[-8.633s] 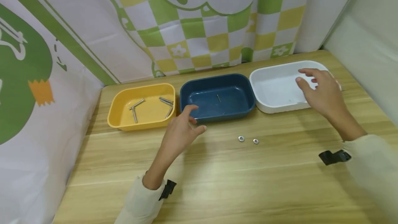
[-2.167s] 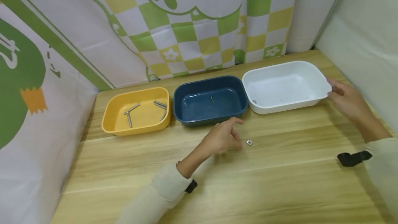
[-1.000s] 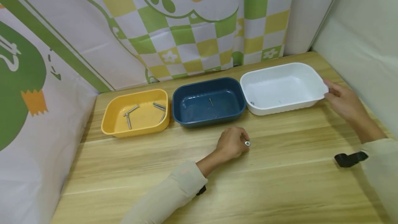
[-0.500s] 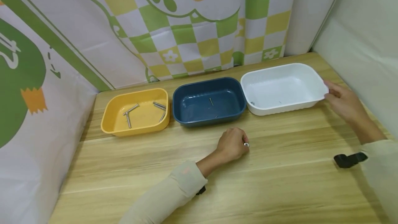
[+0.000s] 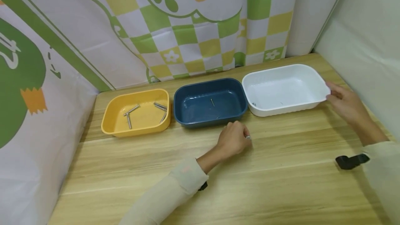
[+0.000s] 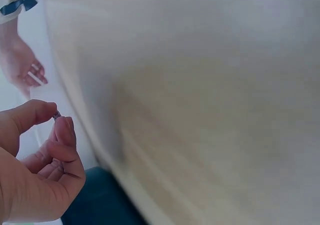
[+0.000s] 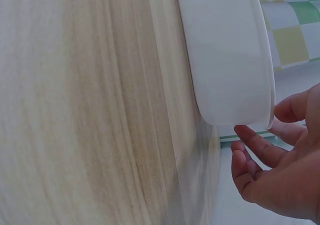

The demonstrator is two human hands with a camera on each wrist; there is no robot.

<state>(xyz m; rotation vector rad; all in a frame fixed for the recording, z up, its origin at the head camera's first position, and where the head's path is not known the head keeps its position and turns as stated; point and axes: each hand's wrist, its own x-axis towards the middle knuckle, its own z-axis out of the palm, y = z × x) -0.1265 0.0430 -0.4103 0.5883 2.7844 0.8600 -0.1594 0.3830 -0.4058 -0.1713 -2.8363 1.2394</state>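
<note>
My left hand (image 5: 233,138) pinches a small round metal nut (image 6: 57,115) between thumb and fingertip, close over the table in front of the blue bin (image 5: 210,122). In the left wrist view its other fingers are curled below. My right hand (image 5: 347,103) grips the right end of the white bin (image 5: 287,109). In the right wrist view the thumb lies at the rim, with fingers (image 7: 257,142) under it. Another small metal piece (image 5: 253,104) lies in the white bin's near left corner. Several silver screws (image 5: 129,121) lie in the yellow bin (image 5: 137,132).
The blue bin holds a thin brass-coloured screw (image 5: 212,102) and a tiny piece near its front wall. All three bins stand in a row at the back of the wooden table (image 5: 265,183). Behind them hangs a checked curtain (image 5: 200,41); a pale wall (image 5: 368,44) rises at right.
Of two nuts on the table earlier, one left it first; my left hand has since picked up the other and moved slightly toward the bins. My right hand went to the white bin's end and stays.
</note>
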